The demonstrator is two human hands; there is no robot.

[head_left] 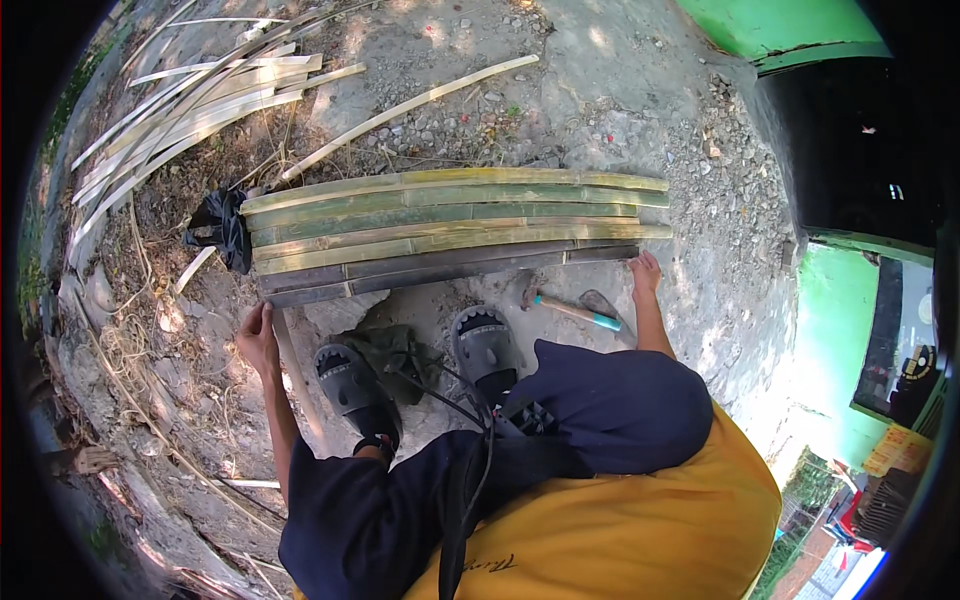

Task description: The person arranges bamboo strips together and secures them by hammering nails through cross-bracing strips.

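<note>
Bamboo slats lie stacked at twelve o'clock; left hand and right hand fingers press their ends; hammer lies unused.

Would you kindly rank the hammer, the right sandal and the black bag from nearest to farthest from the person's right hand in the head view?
From the right hand, at the right end of the bamboo slats:
1. Hammer, just lower left of it on the ground.
2. Right sandal, further left, by the knees.
3. Black bag, far left, beyond the slats' other end.
</note>
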